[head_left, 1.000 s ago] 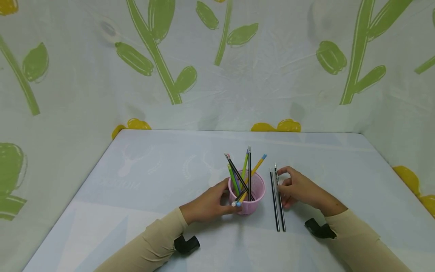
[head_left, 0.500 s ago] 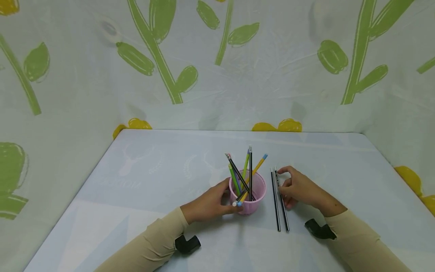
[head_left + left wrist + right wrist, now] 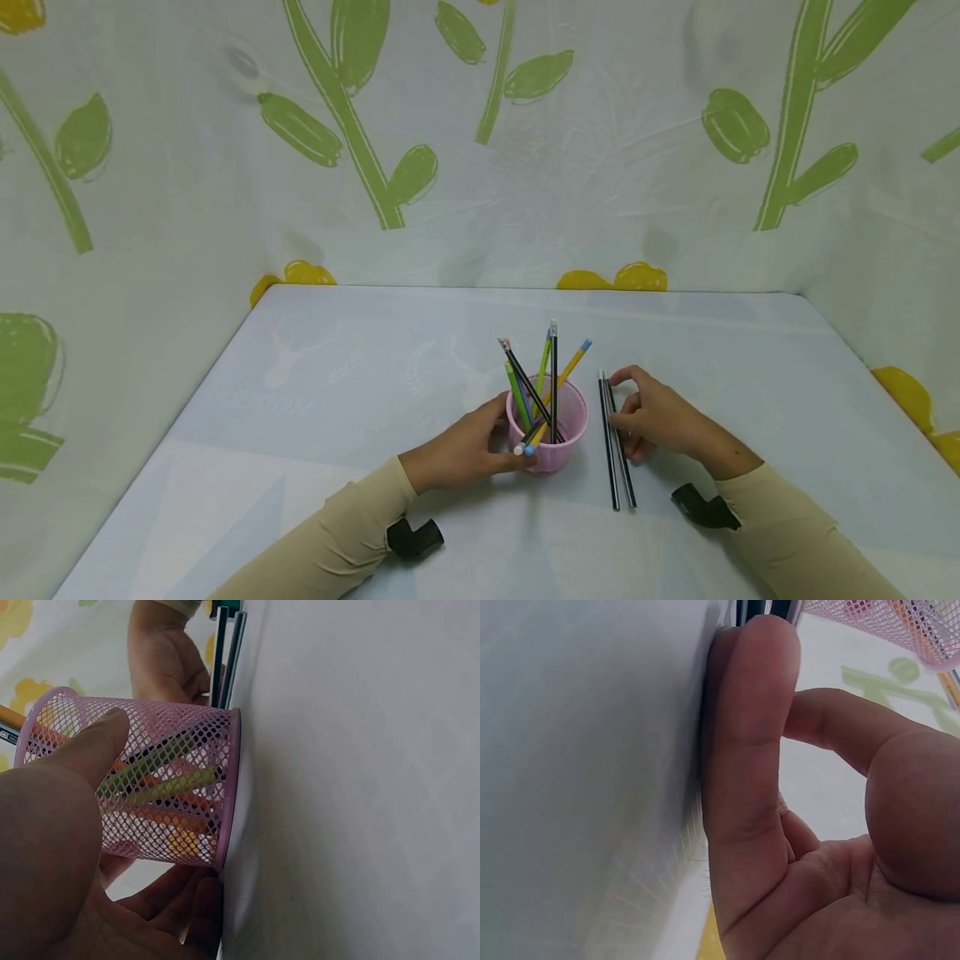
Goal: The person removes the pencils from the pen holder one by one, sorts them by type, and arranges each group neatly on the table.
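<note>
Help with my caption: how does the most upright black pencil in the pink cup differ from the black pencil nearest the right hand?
The upright pencil stands in the pink cup; the flat pencil lies on the table. The upright pencil shares it with coloured pencils; the flat pencil lies beside another black one. Both are black and pale-tipped.

Left hand (image 3: 465, 450) curved, thumb (image 3: 94, 746) apart — right hand (image 3: 663, 418) low, index finger (image 3: 628, 372) arched.
</note>
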`<state>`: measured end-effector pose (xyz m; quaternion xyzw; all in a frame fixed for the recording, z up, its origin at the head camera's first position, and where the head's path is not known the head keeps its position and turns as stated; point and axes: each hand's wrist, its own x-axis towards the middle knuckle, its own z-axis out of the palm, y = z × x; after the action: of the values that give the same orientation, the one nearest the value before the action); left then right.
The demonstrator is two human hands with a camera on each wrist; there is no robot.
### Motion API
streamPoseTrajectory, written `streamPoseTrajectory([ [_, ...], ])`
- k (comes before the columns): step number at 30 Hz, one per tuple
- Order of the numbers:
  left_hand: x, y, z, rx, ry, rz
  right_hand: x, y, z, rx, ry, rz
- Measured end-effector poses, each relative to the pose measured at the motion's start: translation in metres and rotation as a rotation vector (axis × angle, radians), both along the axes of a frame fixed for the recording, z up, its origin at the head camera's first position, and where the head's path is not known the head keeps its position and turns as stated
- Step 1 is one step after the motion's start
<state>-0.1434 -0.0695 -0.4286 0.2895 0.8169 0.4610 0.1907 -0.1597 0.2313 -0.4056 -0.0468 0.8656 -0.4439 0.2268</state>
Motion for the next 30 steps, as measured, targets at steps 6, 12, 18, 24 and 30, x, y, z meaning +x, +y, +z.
streamPoseTrajectory([
  [6, 0.000, 0.000, 0.000, -0.007, -0.009, 0.012, -0.001, -0.004, -0.001, 0.060, 0.012, -0.010],
  [12, 0.000, 0.001, 0.000, -0.009, -0.012, 0.019, -0.002, -0.008, -0.002, 0.101, 0.011, -0.027],
  [18, 0.000, 0.001, 0.001, -0.013, -0.013, 0.018, -0.001, -0.008, -0.003, 0.101, 0.014, -0.024],
  [24, 0.001, 0.000, 0.001, -0.014, -0.016, 0.014, 0.001, -0.010, 0.001, 0.110, 0.058, 0.005],
  [30, 0.001, 0.000, 0.000, -0.007, -0.013, 0.016, 0.008, -0.013, 0.013, 0.132, 0.196, 0.035],
])
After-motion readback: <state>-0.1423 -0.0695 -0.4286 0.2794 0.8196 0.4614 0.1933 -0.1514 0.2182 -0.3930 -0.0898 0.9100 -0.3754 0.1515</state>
